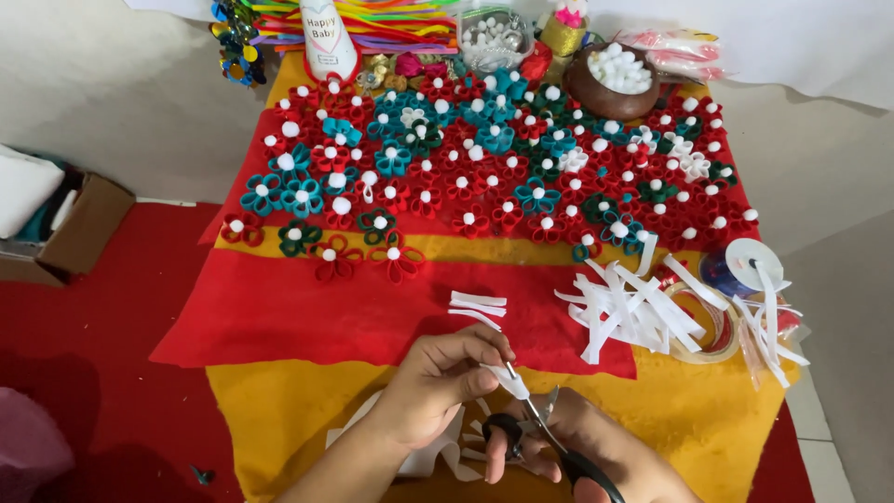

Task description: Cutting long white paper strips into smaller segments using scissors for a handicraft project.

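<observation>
Near edge of the scene, centre: left hand [445, 371] pinching a short white strip [507, 379] between thumb and fingertips, fingers closed on it. Right hand [596, 447] just right of and nearer than the left, wrapped shut around the black handles of scissors [549, 438]. Blades pointing up and left, toward the strip, tips right at its near end. Strip's long axis running from upper left to lower right, roughly in line with the blades rather than across them. Both hands almost touching; left hand the one actually on the strip, right hand reaching it only through the scissors.

Below the hands, white offcuts [438, 447] lying on yellow felt [279, 410]. Just beyond the left hand, a few cut strips [478, 305] on red felt [307, 317]. To the right, a loose pile [633, 312] of more white strips, next to tape rolls [712, 326]. Far half of the surface covered with red, teal and green flowers [484, 168], each with a white pompom centre. At the far right edge, a brown bowl [612, 88] of white pompoms.
</observation>
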